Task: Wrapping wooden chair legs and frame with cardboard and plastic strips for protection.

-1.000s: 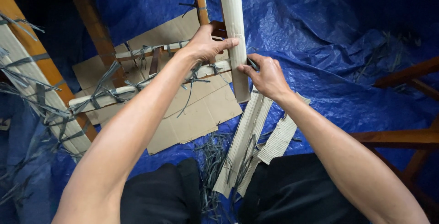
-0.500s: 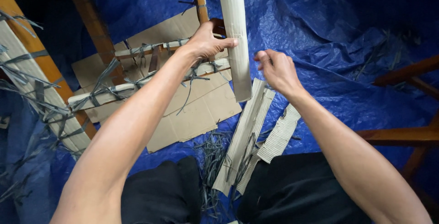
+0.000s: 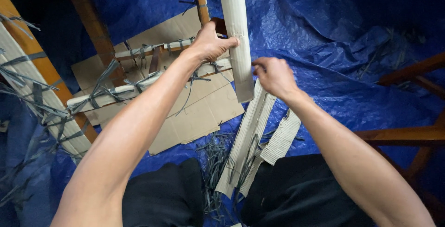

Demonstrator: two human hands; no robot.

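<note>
- We have our left hand (image 3: pixel 208 42) wrapped around the cardboard-wrapped leg (image 3: pixel 235 32) of the upturned wooden frame, thumb across its front, holding the wrap tight; our right hand (image 3: pixel 274 75) sits just beside the leg's lower right edge, fingertips pinched together as if on a thin strap end, though we cannot tell what they hold.
- Nearest us, corrugated cardboard strips (image 3: pixel 252 134) and a heap of grey strap offcuts (image 3: pixel 214 159) lie on the blue tarpaulin (image 3: pixel 333 46) by our knees.
- Further out, a flat cardboard sheet (image 3: pixel 194 111) lies under the frame, and a wrapped crossbar (image 3: pixel 120 88) is already tied with grey straps.
- We judge this as the binding step on the leg: the next move calls for steady left-hand pressure while the right draws a strap round and cinches it.
</note>
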